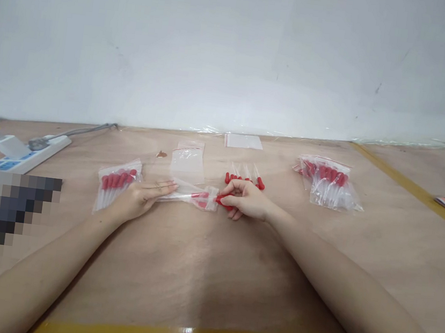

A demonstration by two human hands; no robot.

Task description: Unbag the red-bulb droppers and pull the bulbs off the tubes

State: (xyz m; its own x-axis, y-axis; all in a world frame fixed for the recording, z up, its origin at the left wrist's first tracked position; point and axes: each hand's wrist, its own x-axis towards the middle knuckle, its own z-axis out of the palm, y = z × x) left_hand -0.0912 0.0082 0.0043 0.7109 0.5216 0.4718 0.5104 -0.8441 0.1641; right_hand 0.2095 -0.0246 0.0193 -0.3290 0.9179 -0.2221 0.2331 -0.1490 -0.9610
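My left hand [143, 196] lies flat with fingers stretched out, pressing down the closed end of a small clear zip bag [190, 195] on the table. My right hand [245, 200] is pinched around red-bulbed droppers [222, 199] at the bag's open mouth; some red bulbs show inside the bag. Just behind my right hand lie several loose droppers [245, 177] with red bulbs and clear stems.
A filled bag of droppers [113, 185] lies left of my left hand. A pile of filled bags [328, 182] sits at the right. Empty clear bags [187, 159] and a flat stack [244, 141] lie behind. A white power strip [32, 151] is far left; yellow tape [407, 184] crosses the table.
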